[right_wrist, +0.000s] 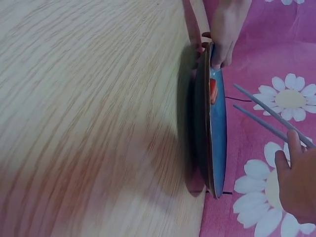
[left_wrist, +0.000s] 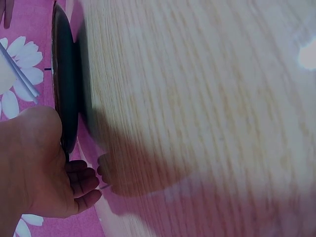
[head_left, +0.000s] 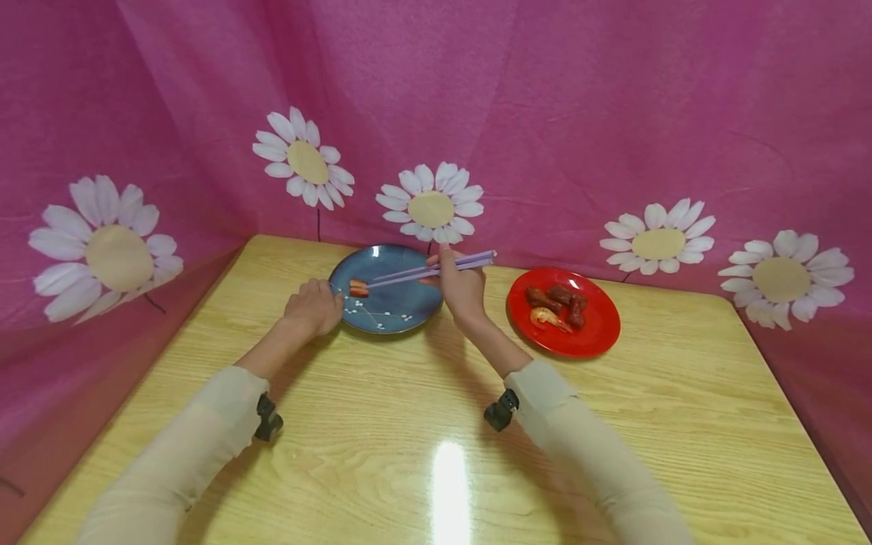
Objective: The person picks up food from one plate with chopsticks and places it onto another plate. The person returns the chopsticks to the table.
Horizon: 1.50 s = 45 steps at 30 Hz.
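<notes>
My left hand point(head_left: 313, 309) grips the left rim of a round blue plate point(head_left: 415, 303) with white blossoms; in the right wrist view its thumb is over the rim and its fingers lie beneath. A small red-and-tan striped piece of food point(head_left: 358, 288) sits on the plate near that hand. My right hand point(head_left: 462, 288) holds a pair of lilac chopsticks point(head_left: 470, 261) above the plate's right side. Their tips point left, toward the food. In the right wrist view the chopsticks point(right_wrist: 264, 123) are spread, apart from the food point(right_wrist: 213, 92), with nothing between them.
A red plate point(head_left: 596, 333) stands to the right on the wooden table point(head_left: 368, 446), bearing a shrimp point(head_left: 548, 319) and several dark brown meat pieces point(head_left: 560, 294). Behind the table hangs a pink cloth point(head_left: 545, 113) with white daisies. Dark wrist cameras point(head_left: 502, 411) are on both sleeves.
</notes>
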### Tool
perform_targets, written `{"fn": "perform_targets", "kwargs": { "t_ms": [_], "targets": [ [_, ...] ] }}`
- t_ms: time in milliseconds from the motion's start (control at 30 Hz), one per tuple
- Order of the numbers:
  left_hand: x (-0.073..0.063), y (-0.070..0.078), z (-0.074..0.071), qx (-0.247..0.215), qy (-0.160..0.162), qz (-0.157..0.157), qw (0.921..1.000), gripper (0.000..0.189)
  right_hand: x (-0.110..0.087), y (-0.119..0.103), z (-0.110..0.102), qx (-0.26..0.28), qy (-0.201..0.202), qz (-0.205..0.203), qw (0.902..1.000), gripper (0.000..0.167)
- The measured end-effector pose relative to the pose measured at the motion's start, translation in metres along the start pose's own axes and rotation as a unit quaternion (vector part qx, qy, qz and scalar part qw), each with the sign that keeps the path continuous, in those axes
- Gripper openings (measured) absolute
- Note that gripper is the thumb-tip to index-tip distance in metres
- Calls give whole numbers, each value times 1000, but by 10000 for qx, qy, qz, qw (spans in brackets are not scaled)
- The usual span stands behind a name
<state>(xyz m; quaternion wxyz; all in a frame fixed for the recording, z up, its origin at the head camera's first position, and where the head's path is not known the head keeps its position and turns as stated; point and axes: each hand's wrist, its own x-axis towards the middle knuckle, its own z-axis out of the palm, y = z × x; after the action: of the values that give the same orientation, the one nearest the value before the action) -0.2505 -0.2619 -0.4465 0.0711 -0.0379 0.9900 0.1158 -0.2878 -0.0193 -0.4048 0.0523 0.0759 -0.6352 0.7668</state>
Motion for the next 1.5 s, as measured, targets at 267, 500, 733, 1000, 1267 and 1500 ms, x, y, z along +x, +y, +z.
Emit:
{"fn": "perform_targets", "kwargs": {
  "t_ms": [267, 500, 733, 1000, 1267, 1500],
  "targets": [
    [2, 0, 1, -3, 72, -46, 10000, 52, 2, 1, 17, -607, 321, 67, 9976, 38],
    [1, 0, 1, 21, 67, -76, 9999, 54, 1, 3, 26, -1044, 402, 324, 9932, 40],
    [0, 0, 0, -21, 119, -52, 9999, 53, 2, 3, 31, -1312, 440, 299, 9899, 41],
    [-3, 2, -2, -27, 116, -58, 9999, 53, 2, 4, 39, -1522, 576, 399, 9859, 41],
    [-3, 3, -1, -60, 135, -106, 9998, 52, 3, 7, 47, -1658, 573, 410, 9836, 40],
    [-1, 2, 0, -40, 173, -139, 9997, 50, 2, 8, 49, -1972, 401, 349, 9789, 40]
  ]
}}
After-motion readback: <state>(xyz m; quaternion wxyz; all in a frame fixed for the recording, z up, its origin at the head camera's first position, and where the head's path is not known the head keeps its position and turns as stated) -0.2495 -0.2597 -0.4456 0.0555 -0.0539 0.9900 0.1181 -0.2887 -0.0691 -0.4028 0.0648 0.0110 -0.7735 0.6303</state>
